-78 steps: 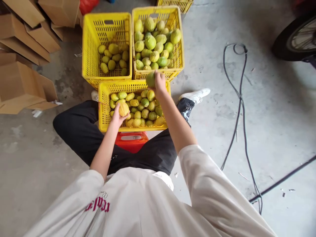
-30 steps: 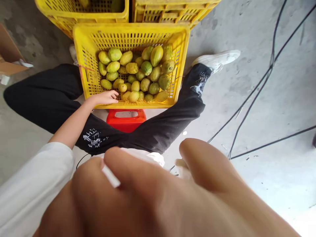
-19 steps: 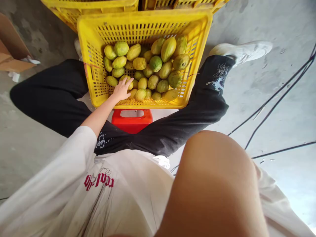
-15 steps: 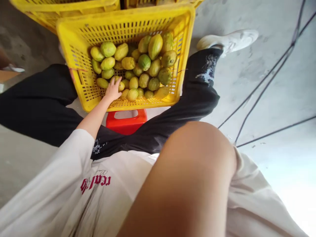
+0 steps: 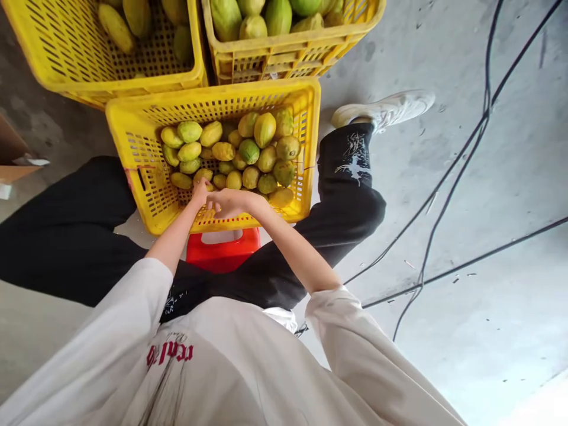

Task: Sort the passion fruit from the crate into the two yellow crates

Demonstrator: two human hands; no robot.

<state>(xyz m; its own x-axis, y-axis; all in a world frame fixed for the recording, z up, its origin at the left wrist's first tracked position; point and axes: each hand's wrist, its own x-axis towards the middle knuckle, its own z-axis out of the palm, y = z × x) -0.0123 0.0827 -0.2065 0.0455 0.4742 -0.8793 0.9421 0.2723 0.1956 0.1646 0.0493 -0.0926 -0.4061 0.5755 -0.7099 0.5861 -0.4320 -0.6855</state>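
Inside the near yellow plastic crate (image 5: 116, 127), many yellow-green papayas (image 5: 265, 130) lie in a loose layer. My left hand (image 5: 200, 190) reaches over the near-left part of the pile, its fingers curled over a yellow papaya (image 5: 209, 187) that is mostly hidden under them. Close beside it, my right hand (image 5: 228, 203) hovers above the near side of the crate, palm turned down. Its fingers point left, somewhat apart, and nothing shows in them. Another papaya (image 5: 203, 174) lies just beyond my left fingertips.
Two more yellow crates stand behind: the left crate (image 5: 53, 35) and the right crate (image 5: 293, 44), both with papayas. A red stool (image 5: 224, 260) is under the near crate's front edge. Black cables (image 5: 461, 160) cross the concrete floor at right. A cardboard box (image 5: 13, 148) sits far left.
My right arm has come down from close to the camera, bringing the right hand beside the left. The left hand stays over the same papayas. The view has tilted, showing more of the back crates.
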